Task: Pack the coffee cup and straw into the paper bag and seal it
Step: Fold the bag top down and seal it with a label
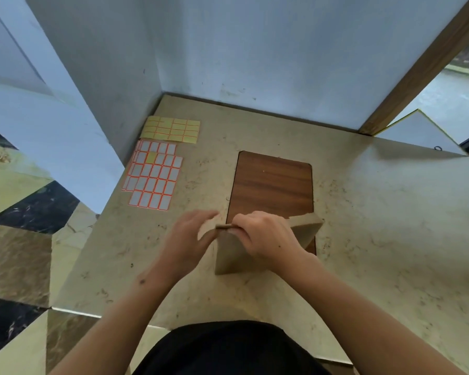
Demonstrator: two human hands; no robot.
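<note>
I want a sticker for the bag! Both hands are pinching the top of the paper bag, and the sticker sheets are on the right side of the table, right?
Not quite. In the head view the sticker sheets lie on the left side of the table. Both the left hand and right hand do pinch the top of the paper bag.

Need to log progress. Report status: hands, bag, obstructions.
Left hand and right hand both pinching folded top of paper bag. Bag upright on counter. Nothing obstructing.
</note>
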